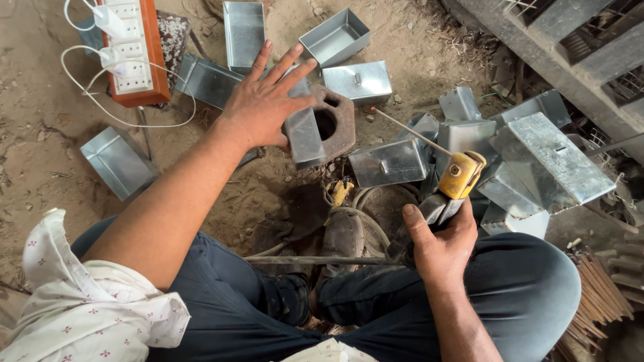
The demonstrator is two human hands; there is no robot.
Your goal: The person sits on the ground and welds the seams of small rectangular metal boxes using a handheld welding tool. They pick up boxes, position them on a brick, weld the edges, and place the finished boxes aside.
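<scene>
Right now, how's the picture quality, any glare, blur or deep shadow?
Head view: soft, even daylight, no hard shadows; mild sheen on the metal boxes, no blown-out glare; left hand and right hand with the electrode holder are sharp; wide-angle bending at the edges; darkest between the legs.

Sheet-metal boxes: thin galvanised steel, dull silver, smooth with a soft sheen, folded edges crisp. The box under the left hand has the same finish. Block beneath it: rusty brown, rough, pitted metal. Electrode holder in the right hand: yellow plastic, scuffed and grimy; the rod is thin and matt grey. Power strip: white plastic on orange-painted wood. Ground: dry, crumbly earth. Trousers: dark matt cloth.
</scene>
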